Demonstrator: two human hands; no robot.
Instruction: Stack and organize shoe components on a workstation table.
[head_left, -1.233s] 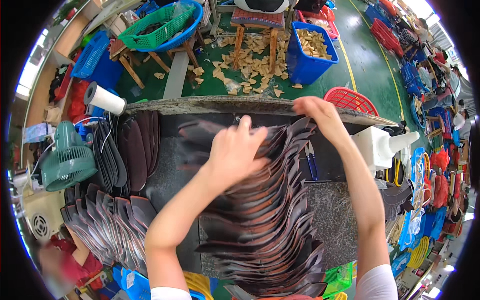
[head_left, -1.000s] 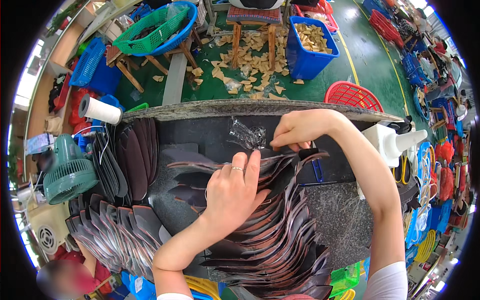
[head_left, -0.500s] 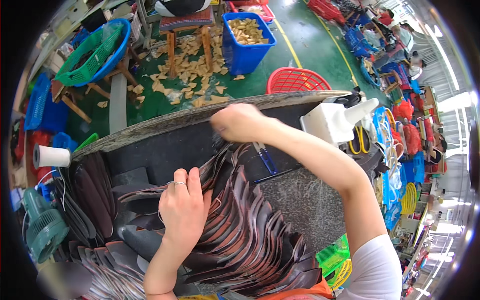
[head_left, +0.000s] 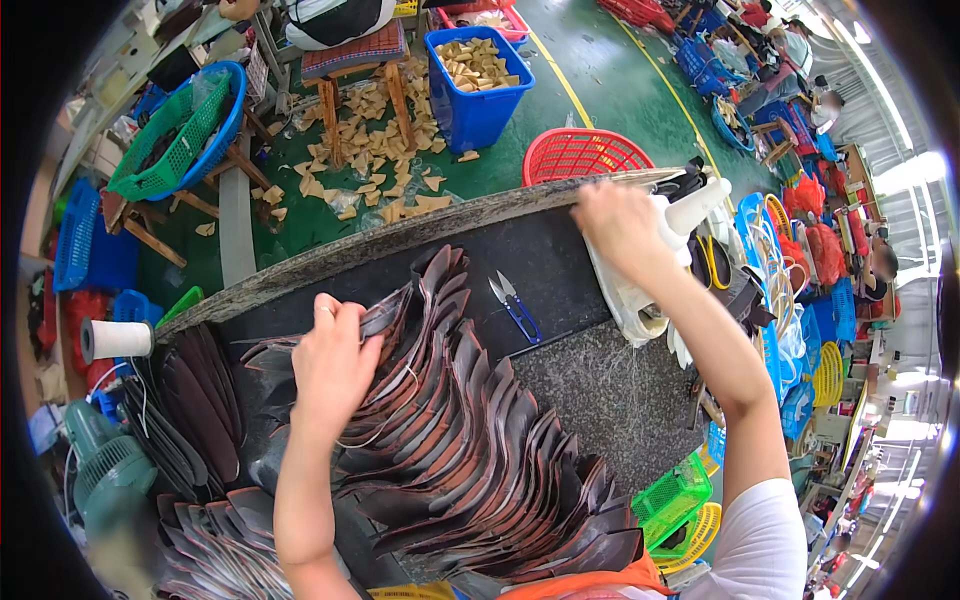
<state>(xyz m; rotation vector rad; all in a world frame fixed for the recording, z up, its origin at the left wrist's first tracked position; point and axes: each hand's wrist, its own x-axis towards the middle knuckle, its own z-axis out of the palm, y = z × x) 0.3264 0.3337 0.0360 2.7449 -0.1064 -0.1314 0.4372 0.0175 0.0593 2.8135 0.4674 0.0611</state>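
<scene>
A long row of overlapping dark leather pieces (head_left: pixel 480 440) with reddish-brown edges spreads across the worktable (head_left: pixel 640 410). My left hand (head_left: pixel 335 365), a ring on one finger, is closed on dark pieces at the upper left of the row. A pale thread strand lies over the row beside it. My right hand (head_left: pixel 620 225) is up at the far right, smeared by motion, in front of a white plastic container (head_left: pixel 697 207); its fingers cannot be made out. Thread snips (head_left: pixel 517 312) with blue handles lie on the black mat between my hands.
Yellow-handled scissors (head_left: pixel 716 262) sit right of the container. A raised board (head_left: pixel 400 232) edges the table's far side. A white thread spool (head_left: pixel 115 340), a green fan (head_left: pixel 110 455) and stacked dark pieces (head_left: pixel 190 400) stand left. Beyond are a red basket (head_left: pixel 585 155) and a blue bin (head_left: pixel 480 105).
My right hand has moved right, from the row's far end to the white container. The far-end pieces now lie fanned out. My left hand has shifted slightly left and up.
</scene>
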